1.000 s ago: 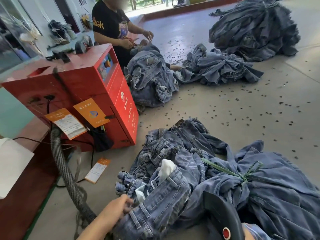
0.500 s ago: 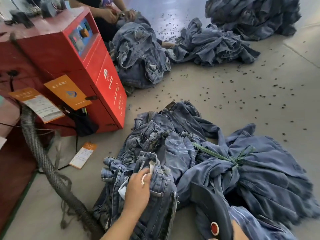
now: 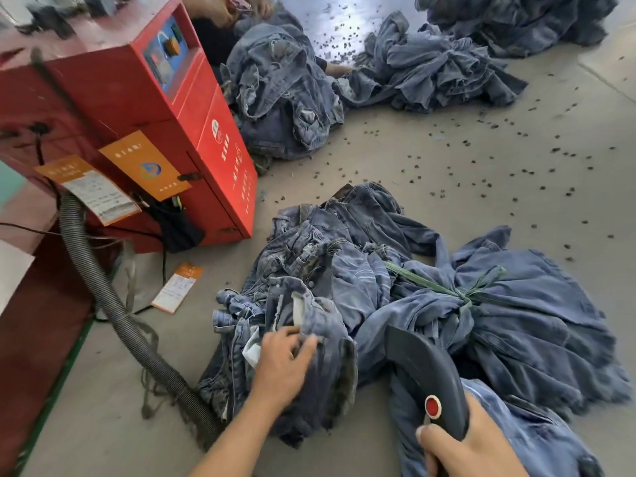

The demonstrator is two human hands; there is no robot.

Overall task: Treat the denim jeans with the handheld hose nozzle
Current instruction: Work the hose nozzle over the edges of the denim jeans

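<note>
Left hand [image 3: 282,366]: we are pressing flat fingers on the jeans [image 3: 309,339], at 6 o'clock.
Right hand [image 3: 471,445]: we are gripping the nozzle [image 3: 426,376].
Handling: denim seems soft and heavy; we are favouring the waistband.

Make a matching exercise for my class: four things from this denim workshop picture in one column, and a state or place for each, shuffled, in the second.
1. dark handheld hose nozzle
2. green plastic strap
3. grey ribbed hose
4. orange-and-white paper tag

A. lying flat on the floor
B. tied round a denim bundle
C. gripped by the right hand
D. running from the red machine

Pairs: 1-C, 2-B, 3-D, 4-A
</note>
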